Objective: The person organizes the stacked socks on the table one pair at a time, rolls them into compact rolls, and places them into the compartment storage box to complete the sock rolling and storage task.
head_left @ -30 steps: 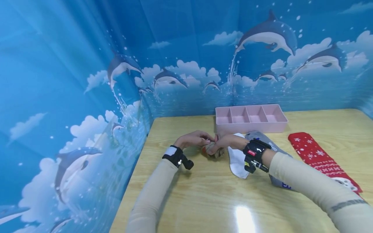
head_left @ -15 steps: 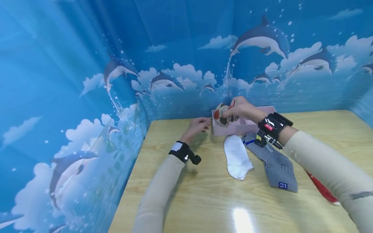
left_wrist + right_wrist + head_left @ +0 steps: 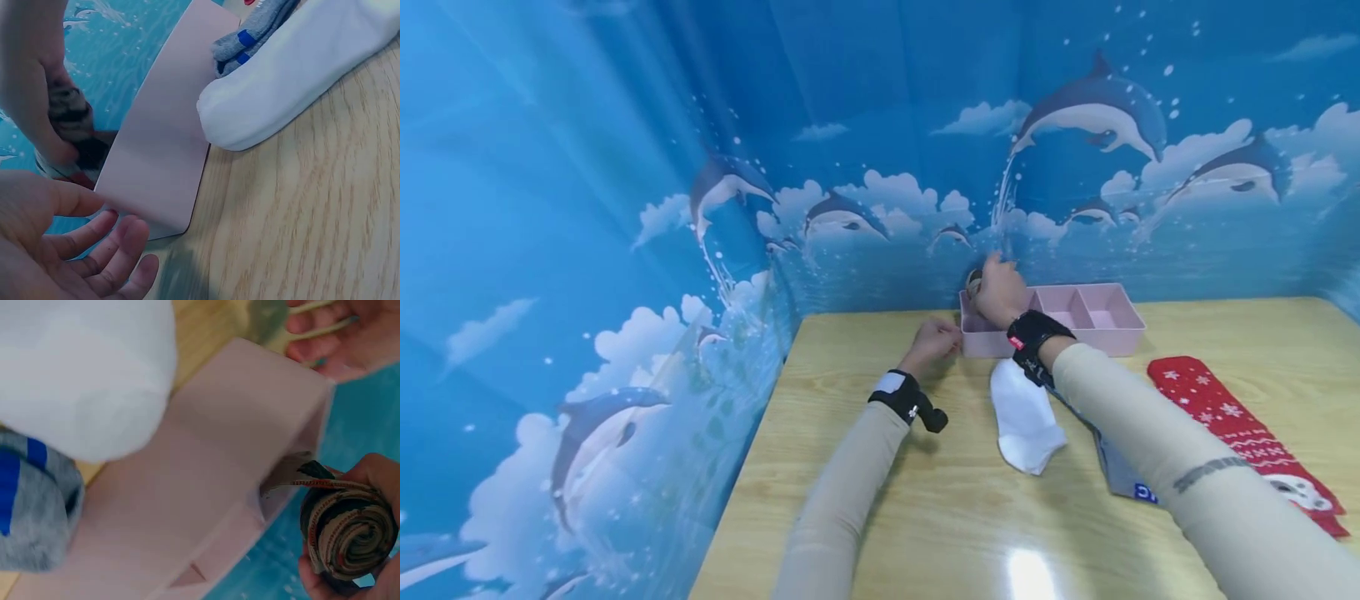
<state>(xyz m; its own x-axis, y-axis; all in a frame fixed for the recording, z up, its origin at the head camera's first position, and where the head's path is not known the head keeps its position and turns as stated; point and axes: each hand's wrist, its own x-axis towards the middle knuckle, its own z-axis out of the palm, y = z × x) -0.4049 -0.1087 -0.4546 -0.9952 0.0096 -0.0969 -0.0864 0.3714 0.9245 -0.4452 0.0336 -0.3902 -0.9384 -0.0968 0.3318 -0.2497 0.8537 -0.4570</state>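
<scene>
My right hand (image 3: pixel 1003 293) grips a rolled-up patterned sock (image 3: pixel 350 534) over the leftmost compartment of a pink divided box (image 3: pixel 1093 342). In the right wrist view the roll shows its spiral end, with a loose flap reaching toward the box's inside. My left hand (image 3: pixel 936 340) is at the left end of the box, its fingers loosely bent with nothing held. Its fingertips are at the box's corner in the left wrist view; whether they press on it I cannot tell. A white sock (image 3: pixel 1026 421) lies flat in front of the box.
A grey sock (image 3: pixel 1122 477), partly hidden under my right forearm, lies right of the white one. Further right is a red sock (image 3: pixel 1228 417) with snowflakes. Behind the box hangs a blue dolphin-print curtain (image 3: pixel 880 108), which also runs along the table's (image 3: pixel 850 392) left side.
My right hand has carried the rolled sock from the table up and back to the box's left compartment. My left hand has let go of the roll and moved to the box's left end.
</scene>
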